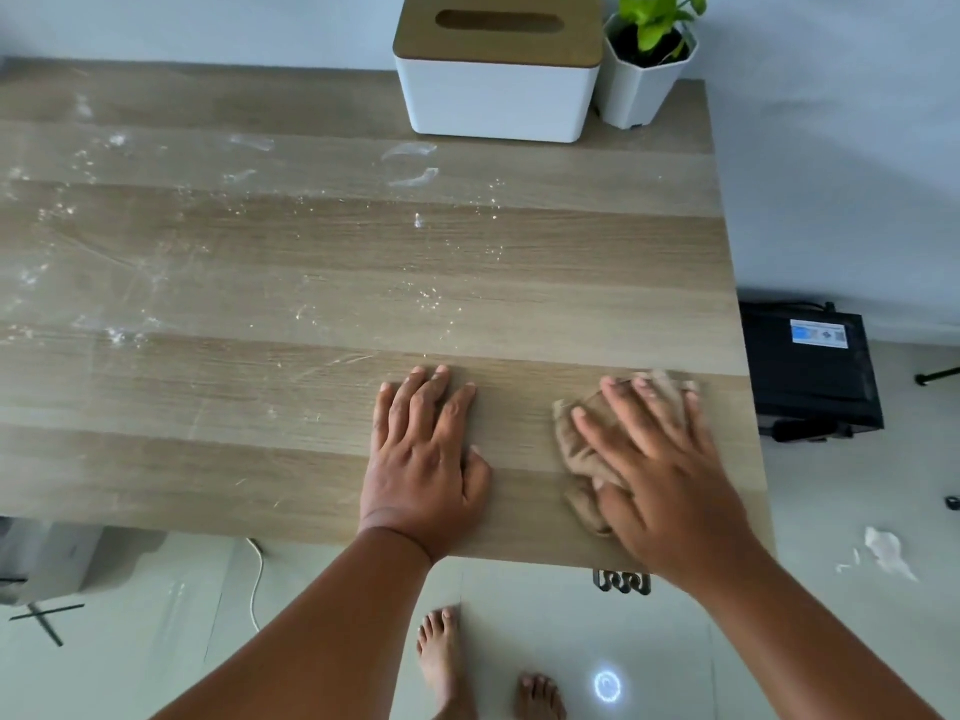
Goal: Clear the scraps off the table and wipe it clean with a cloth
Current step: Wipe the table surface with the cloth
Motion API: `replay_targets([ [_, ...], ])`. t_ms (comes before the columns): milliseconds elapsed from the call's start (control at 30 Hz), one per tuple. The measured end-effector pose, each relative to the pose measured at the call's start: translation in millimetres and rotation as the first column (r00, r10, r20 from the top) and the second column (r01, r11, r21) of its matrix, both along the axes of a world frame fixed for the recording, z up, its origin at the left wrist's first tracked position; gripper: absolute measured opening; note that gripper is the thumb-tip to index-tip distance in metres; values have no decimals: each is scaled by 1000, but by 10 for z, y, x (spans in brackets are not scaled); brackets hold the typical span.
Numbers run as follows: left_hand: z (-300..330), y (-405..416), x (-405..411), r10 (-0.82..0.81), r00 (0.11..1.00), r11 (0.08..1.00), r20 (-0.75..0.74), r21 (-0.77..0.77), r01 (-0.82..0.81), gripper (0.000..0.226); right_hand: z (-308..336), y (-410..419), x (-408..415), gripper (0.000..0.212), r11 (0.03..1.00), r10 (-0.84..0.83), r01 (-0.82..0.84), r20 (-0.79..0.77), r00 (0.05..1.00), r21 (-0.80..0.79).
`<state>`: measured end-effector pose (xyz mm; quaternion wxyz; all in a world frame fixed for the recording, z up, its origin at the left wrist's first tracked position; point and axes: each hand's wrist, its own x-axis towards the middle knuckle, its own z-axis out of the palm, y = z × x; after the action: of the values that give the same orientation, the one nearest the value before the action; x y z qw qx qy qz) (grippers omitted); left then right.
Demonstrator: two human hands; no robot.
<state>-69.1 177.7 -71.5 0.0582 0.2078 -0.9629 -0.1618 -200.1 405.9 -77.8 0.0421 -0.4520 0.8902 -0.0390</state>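
White dust and smears (119,241) are lying across the table (311,459) from its left edge toward the middle and back, and the likeliest slip is the cloth pushing them around or off the near edge onto the floor rather than lifting them. The left hand (423,459) is resting flat near the near edge, fingers straight and together, holding nothing; leaning on it could smudge that patch. The right hand (670,475) is pressing spread fingers on the cloth (579,449) by the near right corner. The cloth is looking tan, crumpled and bunched, so it may be wiping unevenly.
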Motion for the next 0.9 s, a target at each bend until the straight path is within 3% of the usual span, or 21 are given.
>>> replay_targets([
  [167,2,-8,4,0,1000,1000,5,2,0,63,18,-252,-255,65,933,-355,355,-8,935,59],
  [233,-5,-11,15,0,1000,1000,8,-1,0,63,28,-565,-192,67,915,-401,400,15,916,63],
  [433,10,-10,9,4,999,1000,35,-4,-4,66,-19,-595,427,65,997,-52,53,22,998,-55],
  [567,-10,-20,4,-3,1000,1000,8,-17,3,64,-67,43,326,72,999,-27,28,26,999,-40],
  [700,-21,-12,-3,-1,1000,1000,4,-20,1,64,27,136,-98,66,982,-189,189,5,982,20],
  [900,-8,-9,-12,1,1000,1000,16,-12,-1,63,30,-953,-983,71,851,-525,521,64,849,71],
])
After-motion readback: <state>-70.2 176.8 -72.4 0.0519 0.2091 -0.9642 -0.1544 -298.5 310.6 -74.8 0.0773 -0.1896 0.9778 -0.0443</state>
